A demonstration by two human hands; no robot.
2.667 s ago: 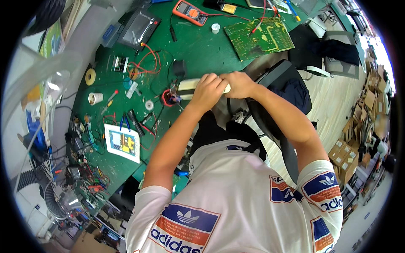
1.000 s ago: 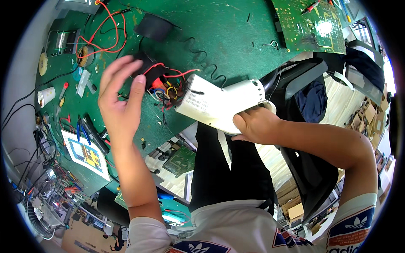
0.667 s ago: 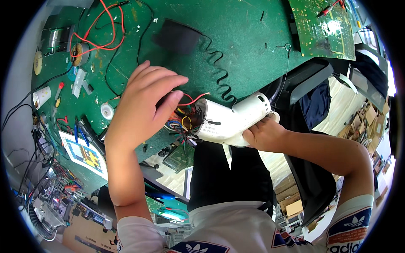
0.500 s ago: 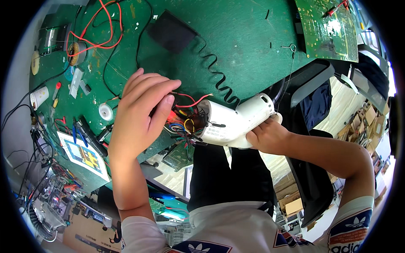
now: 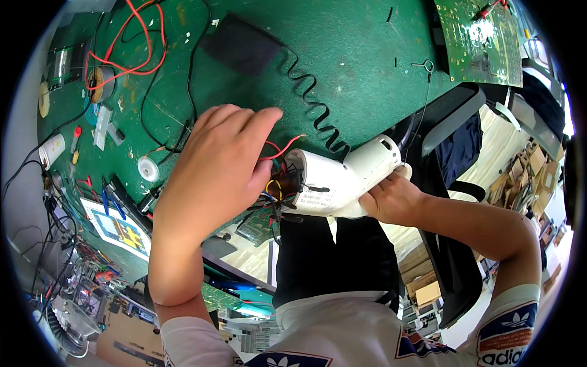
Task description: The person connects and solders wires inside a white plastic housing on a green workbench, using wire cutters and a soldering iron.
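Note:
My right hand (image 5: 394,197) grips a white plastic housing (image 5: 342,183) from its right side, the fingers partly hidden underneath. The housing is a branched tube, held over the table's near edge above my lap. Coloured wires (image 5: 276,186) come out of its open left end, around a dark brown part inside. A red wire (image 5: 284,148) with a bare tip sticks up there. My left hand (image 5: 211,162) is over the wire bundle, palm toward it and covering much of it. Its index finger and thumb are spread apart; the other fingertips are hidden.
On the green table (image 5: 361,67) lie a dark flat pad (image 5: 241,46) with a coiled black cord (image 5: 315,104), red test leads (image 5: 147,55), a solder spool (image 5: 103,84) and a printed sheet (image 5: 116,226). A green circuit board (image 5: 477,49) is at the far right, a black chair (image 5: 449,263) beside me.
My left hand has moved right, closer to the housing, and now covers more of the wires. Its thumb and index finger are wider apart. My right hand and the housing have hardly moved.

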